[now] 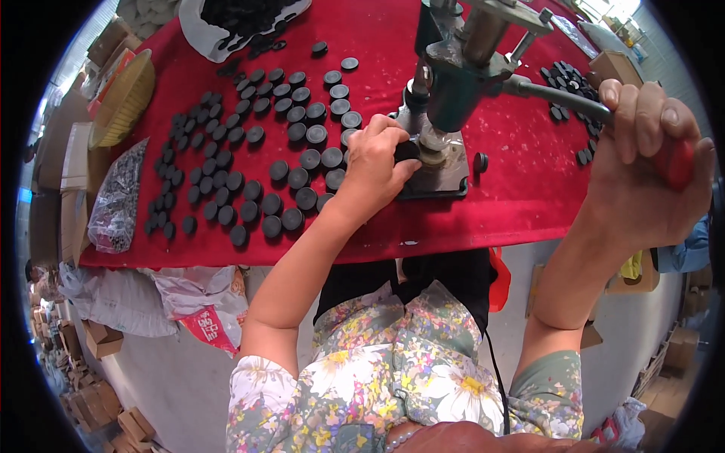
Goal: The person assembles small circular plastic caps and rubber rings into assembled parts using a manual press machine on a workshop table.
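Observation:
My left hand [371,164] is closed on a black round cap [406,152], pinched between thumb and fingers beside the base of a dark green hand press [453,87]. The cap is at the left of the press's round metal die [433,156], and my fingers cover part of it. My right hand [638,170] is wrapped round the end of the press lever [563,97], out to the right. A bit of the lever's red grip [680,164] shows between the fingers. Many similar black round caps [272,204] lie spread over the table left of the press.
On the red tablecloth [362,241], a single black cap [481,161] stands right of the press. Small black parts [566,79] are heaped farther right. A white bag of black pieces [198,34] lies at the far left. A yellow basket [124,102] and a clear bag [117,200] flank the left edge.

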The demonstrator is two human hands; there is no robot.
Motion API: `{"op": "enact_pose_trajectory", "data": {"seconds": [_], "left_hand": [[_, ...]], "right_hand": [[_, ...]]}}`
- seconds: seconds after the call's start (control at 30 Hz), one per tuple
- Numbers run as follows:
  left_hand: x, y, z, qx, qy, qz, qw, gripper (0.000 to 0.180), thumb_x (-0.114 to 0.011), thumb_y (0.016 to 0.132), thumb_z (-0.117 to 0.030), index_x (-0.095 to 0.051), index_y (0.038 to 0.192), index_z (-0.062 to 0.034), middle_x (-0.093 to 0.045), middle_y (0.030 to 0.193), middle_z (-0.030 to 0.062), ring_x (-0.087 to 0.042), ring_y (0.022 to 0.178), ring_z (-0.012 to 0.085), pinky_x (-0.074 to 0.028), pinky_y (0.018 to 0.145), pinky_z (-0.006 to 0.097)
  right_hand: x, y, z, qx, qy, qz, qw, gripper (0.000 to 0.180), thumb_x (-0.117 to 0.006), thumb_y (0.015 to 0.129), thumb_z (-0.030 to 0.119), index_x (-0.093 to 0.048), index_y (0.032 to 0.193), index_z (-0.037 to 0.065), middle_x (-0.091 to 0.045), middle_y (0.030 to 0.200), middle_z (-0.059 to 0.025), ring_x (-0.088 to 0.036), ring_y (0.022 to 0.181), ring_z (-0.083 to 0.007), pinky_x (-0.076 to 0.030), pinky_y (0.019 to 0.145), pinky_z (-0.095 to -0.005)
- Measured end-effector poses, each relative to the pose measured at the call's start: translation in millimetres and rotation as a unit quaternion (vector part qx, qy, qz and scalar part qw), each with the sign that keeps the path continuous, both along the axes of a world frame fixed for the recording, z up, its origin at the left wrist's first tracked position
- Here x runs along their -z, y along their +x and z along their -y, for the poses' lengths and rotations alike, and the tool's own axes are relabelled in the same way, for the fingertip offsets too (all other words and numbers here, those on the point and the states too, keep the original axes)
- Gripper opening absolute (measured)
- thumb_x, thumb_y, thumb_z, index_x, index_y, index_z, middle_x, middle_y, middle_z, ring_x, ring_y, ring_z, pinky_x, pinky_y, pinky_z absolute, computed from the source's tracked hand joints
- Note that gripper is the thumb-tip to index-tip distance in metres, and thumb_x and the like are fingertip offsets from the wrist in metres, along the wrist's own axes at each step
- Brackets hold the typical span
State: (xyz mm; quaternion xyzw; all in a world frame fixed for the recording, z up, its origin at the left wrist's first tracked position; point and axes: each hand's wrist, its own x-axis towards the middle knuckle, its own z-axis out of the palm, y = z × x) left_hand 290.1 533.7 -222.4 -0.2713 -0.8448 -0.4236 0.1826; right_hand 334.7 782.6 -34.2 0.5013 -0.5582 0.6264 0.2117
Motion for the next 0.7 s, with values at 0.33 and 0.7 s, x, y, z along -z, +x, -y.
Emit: {"op": "enact_pose_trajectory", "data": {"seconds": [0.33, 0.7], "left_hand": [[10.7, -18.2, -37.0, 0.023, 0.123, 0.123, 0.985, 0.043, -0.088, 0.059, -0.009, -0.069, 0.096, 0.0028, -0.059, 0.107, 0.0097, -0.06, 0.098, 0.0268, -0.05, 0.078, 0.038], [-11.0, -5.2, -6.6, 0.017, 0.144, 0.119, 0.982, 0.066, -0.081, 0.061, -0.003, -0.061, 0.124, -0.0023, -0.054, 0.118, 0.0072, -0.056, 0.096, 0.019, -0.048, 0.09, 0.031]], "right_hand": [[10.1, 11.3, 0.2, 0.05, -0.043, 0.031, 0.997, 0.038, -0.034, 0.099, 0.032, -0.059, 0.098, 0.004, -0.046, 0.076, -0.0058, -0.043, 0.068, -0.0186, -0.038, 0.086, -0.0444], [18.8, 24.0, 9.3, 0.1, -0.088, 0.072, 0.988, 0.028, -0.041, 0.096, 0.032, -0.054, 0.083, 0.011, -0.04, 0.071, -0.0008, -0.037, 0.067, -0.0151, -0.034, 0.085, -0.0411]]}}
